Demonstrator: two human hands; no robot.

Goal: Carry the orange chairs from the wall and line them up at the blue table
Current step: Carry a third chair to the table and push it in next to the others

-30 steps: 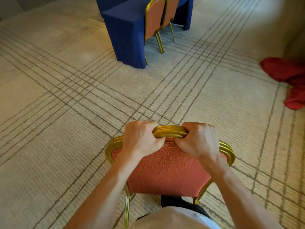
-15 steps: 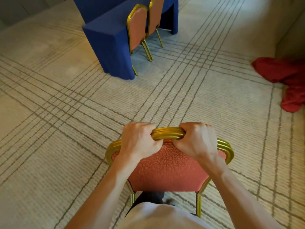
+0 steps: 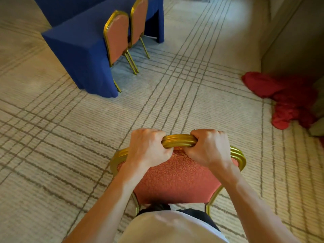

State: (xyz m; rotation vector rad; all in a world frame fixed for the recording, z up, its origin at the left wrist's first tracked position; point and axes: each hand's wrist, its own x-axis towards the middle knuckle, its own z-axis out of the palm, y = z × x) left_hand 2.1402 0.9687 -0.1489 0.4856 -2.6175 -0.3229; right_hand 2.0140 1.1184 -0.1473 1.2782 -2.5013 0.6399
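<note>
now | left hand, right hand grasp chair | two chairs at blue table | red cloth right

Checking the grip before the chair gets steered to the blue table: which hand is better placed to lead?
Left, marginally. The left hand and right hand both grip the carried chair's gold rail, but the blue table lies ahead-left, on the left hand's side.

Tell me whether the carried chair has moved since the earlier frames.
Yes. The carried chair has come closer to the blue table: less carpet shows between its top rail and the table's near corner.
</note>
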